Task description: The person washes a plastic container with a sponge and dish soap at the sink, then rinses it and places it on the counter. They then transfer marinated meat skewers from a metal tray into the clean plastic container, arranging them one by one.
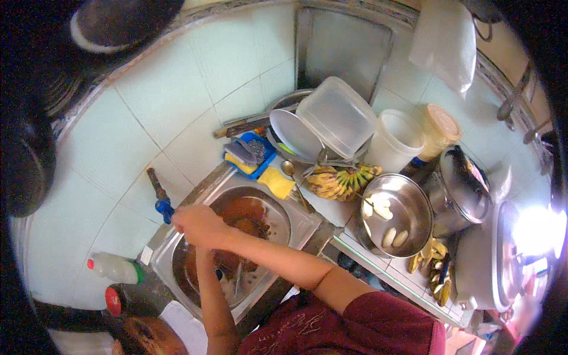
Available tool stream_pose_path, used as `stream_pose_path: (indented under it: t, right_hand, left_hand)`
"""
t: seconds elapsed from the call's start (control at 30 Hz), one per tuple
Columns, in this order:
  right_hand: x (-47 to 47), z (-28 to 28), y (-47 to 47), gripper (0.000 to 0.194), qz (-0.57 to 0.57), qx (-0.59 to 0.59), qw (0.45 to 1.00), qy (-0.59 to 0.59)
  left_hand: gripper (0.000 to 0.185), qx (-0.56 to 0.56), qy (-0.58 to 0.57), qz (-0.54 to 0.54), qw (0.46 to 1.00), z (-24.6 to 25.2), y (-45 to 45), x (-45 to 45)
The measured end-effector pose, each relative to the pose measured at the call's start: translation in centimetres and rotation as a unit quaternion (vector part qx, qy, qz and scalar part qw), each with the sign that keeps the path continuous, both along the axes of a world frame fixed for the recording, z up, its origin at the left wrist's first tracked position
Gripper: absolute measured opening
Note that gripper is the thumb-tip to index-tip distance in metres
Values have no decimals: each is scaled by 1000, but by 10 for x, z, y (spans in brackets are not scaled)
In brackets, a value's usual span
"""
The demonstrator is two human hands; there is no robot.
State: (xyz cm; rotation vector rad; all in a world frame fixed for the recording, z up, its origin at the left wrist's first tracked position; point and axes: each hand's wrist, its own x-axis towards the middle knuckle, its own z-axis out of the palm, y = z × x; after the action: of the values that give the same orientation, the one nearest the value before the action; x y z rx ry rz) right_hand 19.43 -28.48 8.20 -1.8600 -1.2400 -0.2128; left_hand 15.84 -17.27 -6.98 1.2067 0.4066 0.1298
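Note:
Both arms reach over a stainless steel sink [284, 217] that holds reddish-brown residue. My right hand [202, 226] is at the blue-handled wall tap [164, 210]; its fingertips are partly hidden, so its grip is unclear. Beneath it, my left hand [202, 254] is almost wholly covered by the right hand and wrist. A yellow sponge [277, 183] lies at the sink's back corner, beside a blue tray [266, 153] with a brush and scouring pad. To the right, a steel bowl [417, 208] contains peeled banana pieces [382, 208]. A bunch of bananas [339, 182] rests beside the bowl.
Plastic containers [337, 115], a white plate [295, 133] and a lidded pot [461, 186] stand along the tiled wall. Banana peels [439, 270] with a dark-handled knife [445, 268] lie near a large pot [479, 253]. Bottles [116, 267] and a red-lidded jar [113, 301] are at left.

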Motion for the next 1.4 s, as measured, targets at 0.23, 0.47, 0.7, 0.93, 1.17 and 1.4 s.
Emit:
stream_pose_path:
  t: [0.23,0.47,0.7,0.93,1.17,1.4]
  right_hand:
    - [9,-132,-75,14,-88,-276,956,38]
    - [29,-100,-123,17,158,23,907,390]
    - [23,-92,-149,24,-90,-417,893,144]
    - [17,-165,-157,27,-46,-222,964,137]
    - [9,-146,-198,27,-2,-242,962,130]
    - [4,-112,-202,23,14,-111,977,181]
  left_hand:
    - [33,473,148,-222,840,5,-35,-27]
    - [34,199,-5,-106,974,74,-67,5]
    - [29,553,9,-39,832,100,-107,66]
    - [45,64,-37,-171,982,166,-211,177]
    - [41,51,20,-117,992,157,-254,218]
    - [32,-71,-89,-148,982,125,-251,237]
